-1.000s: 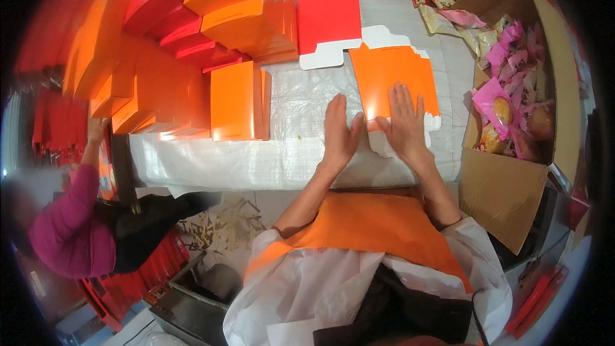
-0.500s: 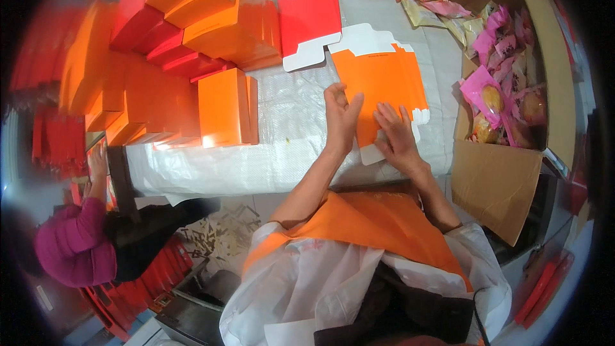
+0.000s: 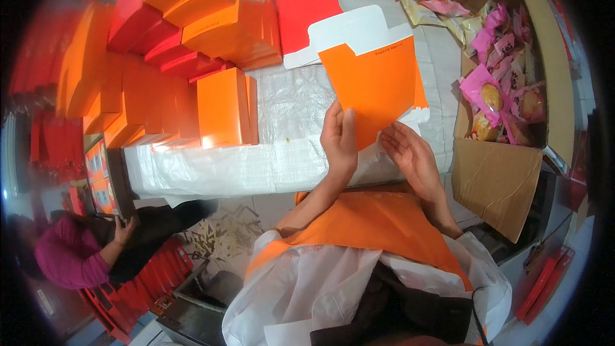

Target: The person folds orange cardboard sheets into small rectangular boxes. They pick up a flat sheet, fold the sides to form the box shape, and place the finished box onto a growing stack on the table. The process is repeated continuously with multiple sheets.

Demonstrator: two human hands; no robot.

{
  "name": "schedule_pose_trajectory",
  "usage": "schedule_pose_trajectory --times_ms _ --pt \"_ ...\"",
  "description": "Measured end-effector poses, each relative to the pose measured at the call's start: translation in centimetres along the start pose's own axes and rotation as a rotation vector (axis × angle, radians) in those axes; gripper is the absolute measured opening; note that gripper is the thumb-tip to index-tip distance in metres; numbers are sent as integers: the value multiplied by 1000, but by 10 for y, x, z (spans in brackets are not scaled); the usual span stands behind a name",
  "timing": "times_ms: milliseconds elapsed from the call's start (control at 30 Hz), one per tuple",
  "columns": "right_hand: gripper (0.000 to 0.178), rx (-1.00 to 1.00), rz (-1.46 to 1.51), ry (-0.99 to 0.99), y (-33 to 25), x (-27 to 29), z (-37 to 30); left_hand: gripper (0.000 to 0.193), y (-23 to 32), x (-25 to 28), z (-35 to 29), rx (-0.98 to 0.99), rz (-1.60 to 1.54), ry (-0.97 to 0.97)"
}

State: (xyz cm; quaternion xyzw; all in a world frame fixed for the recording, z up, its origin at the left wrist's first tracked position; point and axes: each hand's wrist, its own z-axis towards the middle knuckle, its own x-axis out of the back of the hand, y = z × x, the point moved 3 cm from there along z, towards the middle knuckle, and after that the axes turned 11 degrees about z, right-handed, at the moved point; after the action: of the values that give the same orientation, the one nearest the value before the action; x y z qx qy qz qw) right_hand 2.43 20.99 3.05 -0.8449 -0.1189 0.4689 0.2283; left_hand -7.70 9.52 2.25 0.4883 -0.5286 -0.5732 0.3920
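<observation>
A flat, unfolded orange carton (image 3: 371,83) with white flaps is tilted up off the table in front of me. My left hand (image 3: 337,138) grips its lower left edge, thumb on the near side. By the lower right edge, my right hand (image 3: 413,150) has its fingers stretched out, the fingertips at or close to the card. Under it shows the edge of another orange carton blank (image 3: 420,93) lying on the table. A flat red carton blank (image 3: 307,16) lies just beyond to the left, partly covered.
Orange boxes (image 3: 224,109) and red boxes (image 3: 131,19) stand stacked at the left. An open cardboard box (image 3: 496,182) of pink-wrapped pastries (image 3: 493,99) is at the right; more packets (image 3: 426,16) lie at the back. A co-worker (image 3: 73,250) is at lower left.
The orange carton has been lifted off the table and tilted up, now gripped by my left hand. My right hand has shifted slightly down and right. The co-worker's hand has come down.
</observation>
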Motion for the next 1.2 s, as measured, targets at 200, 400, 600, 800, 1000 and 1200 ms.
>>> schedule_pose_trajectory --times_ms 200,400,600,800,1000,1200 --pt "38 -35 391 -254 21 1 10 36 19 12 2 143 -154 -39" --pt "35 83 117 -224 36 -35 9 39 9 12 -5 143 -58 -187" --pt "26 67 -626 -297 40 -41 11 34 29 17 -12 266 157 -182" --pt "24 -317 -531 -414 41 -37 0 32 29 39 5 324 103 -47" --pt "29 329 -815 -414 -16 -32 -7 64 32 53 -14 94 257 -231" --pt "20 595 -965 -511 -13 -64 49 75 20 50 -41 -94 419 -440"
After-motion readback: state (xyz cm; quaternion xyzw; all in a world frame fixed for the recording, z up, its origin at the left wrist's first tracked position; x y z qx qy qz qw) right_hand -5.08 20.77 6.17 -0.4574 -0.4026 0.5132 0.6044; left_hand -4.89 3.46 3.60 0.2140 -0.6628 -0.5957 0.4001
